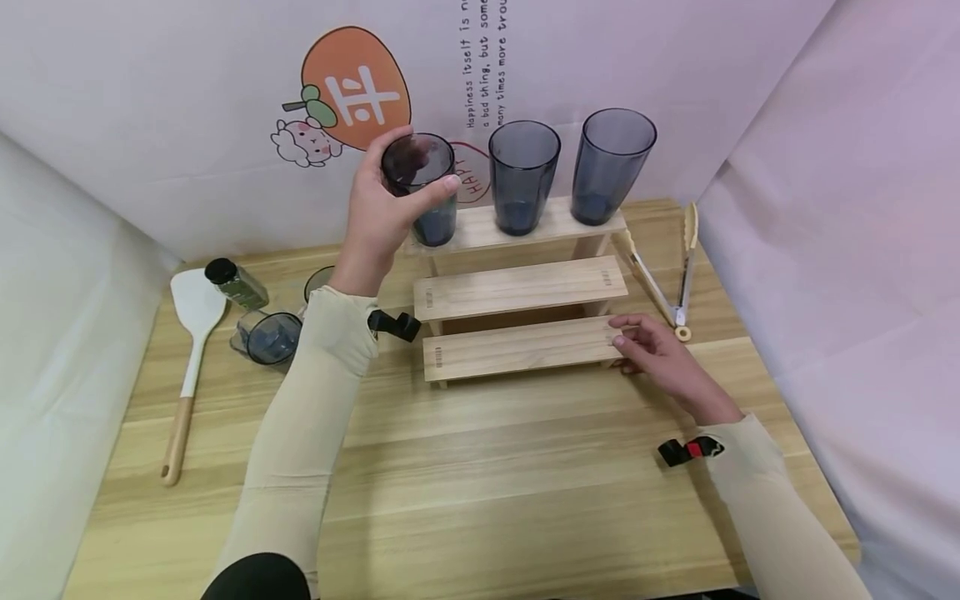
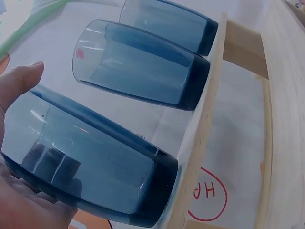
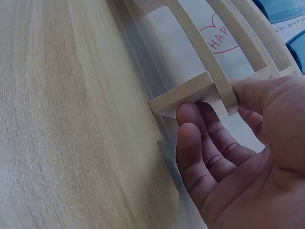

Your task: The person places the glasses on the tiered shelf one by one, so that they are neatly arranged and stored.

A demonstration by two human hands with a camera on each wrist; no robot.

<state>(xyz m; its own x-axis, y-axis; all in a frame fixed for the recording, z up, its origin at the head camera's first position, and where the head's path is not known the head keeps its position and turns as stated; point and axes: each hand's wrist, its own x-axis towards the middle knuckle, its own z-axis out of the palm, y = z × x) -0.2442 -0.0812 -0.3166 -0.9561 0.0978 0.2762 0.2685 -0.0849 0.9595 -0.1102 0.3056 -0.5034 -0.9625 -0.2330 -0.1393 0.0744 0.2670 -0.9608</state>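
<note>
My left hand (image 1: 375,212) grips a blue-tinted drinking glass (image 1: 437,225) at the left end of the top board of a wooden three-tier rack (image 1: 517,287). Its fingers curl round the back of the glass and the thumb lies across the front. In the left wrist view, the base of this glass (image 2: 100,157) is at the board's edge; whether it touches cannot be told. Two matching glasses, the middle one (image 1: 522,187) and the right one (image 1: 609,171), stand on the same board. My right hand (image 1: 660,358) pinches the right end of the lowest board (image 3: 202,52), its fingers against the leg.
Tongs (image 1: 681,283) lie spread to the right of the rack. At the left are a white spatula (image 1: 197,312) with a wooden handle, a black-capped spice jar (image 1: 243,287) and a glass cup (image 1: 273,340). Another cup's rim (image 1: 317,282) shows behind my left forearm.
</note>
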